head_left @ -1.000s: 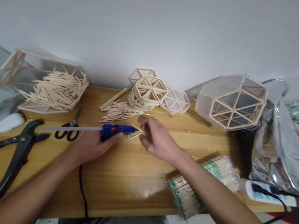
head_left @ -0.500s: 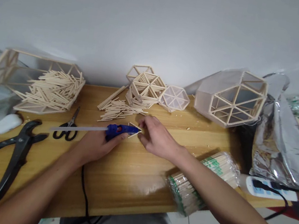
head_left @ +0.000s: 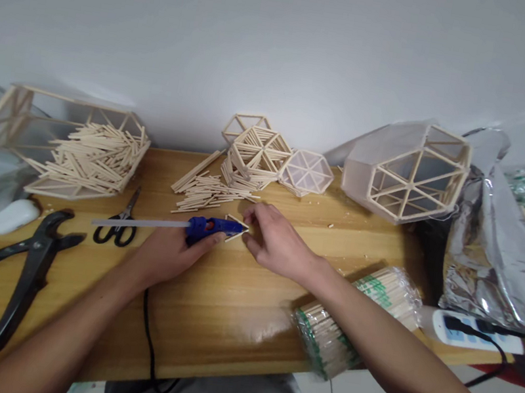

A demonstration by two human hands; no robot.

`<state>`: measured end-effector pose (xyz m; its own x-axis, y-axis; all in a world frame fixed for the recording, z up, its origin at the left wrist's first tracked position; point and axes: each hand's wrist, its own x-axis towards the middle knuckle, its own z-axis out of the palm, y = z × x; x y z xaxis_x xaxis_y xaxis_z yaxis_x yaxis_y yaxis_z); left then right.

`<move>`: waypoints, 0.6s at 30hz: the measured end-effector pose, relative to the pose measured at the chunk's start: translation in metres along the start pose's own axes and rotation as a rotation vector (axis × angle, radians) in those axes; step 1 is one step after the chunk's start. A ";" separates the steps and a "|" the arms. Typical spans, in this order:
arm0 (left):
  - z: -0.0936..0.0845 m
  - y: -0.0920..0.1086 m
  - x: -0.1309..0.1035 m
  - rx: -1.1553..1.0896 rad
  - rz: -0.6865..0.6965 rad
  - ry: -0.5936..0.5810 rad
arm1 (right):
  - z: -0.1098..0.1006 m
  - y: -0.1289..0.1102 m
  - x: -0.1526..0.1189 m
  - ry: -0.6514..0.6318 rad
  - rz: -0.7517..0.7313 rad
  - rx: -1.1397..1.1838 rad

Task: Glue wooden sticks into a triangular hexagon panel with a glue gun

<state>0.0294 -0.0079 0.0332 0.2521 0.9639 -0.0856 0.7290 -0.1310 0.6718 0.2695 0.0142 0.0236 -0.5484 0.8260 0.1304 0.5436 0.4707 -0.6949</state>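
My left hand (head_left: 172, 252) is closed around a blue hot glue gun (head_left: 202, 228). A long translucent glue stick (head_left: 139, 223) juts from the gun's rear toward the left. The nozzle points right, at the corner where thin wooden sticks (head_left: 235, 237) meet in a V on the table. My right hand (head_left: 278, 239) has its thumb and fingers curled about that corner, steadying the sticks; the exact contact at the fingertips is hard to make out. Just behind the gun lies a loose pile of cut wooden sticks (head_left: 213, 193).
Black scissors (head_left: 116, 230) and large black pliers (head_left: 37, 254) lie left. Stick-framed lanterns stand at left (head_left: 6, 116) and right (head_left: 409, 180), with smaller hexagonal frames (head_left: 307, 172) between. A wrapped stick bundle (head_left: 324, 339) lies under my right forearm, near a power strip (head_left: 475, 331). A black cord (head_left: 149, 331) hangs over the edge.
Almost nothing differs. The rear end of the glue stick has shifted very slightly; both hands and the V of sticks stay in place.
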 end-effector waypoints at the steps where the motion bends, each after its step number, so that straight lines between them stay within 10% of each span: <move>1: 0.000 0.000 0.000 -0.001 0.004 0.005 | 0.000 0.000 0.000 0.000 0.001 0.001; 18: -0.010 -0.009 -0.005 -0.044 -0.024 0.037 | 0.001 0.002 -0.001 0.016 0.015 0.012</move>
<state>0.0153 -0.0094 0.0351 0.2110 0.9746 -0.0753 0.7058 -0.0986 0.7015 0.2702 0.0137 0.0214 -0.5305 0.8375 0.1312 0.5438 0.4550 -0.7052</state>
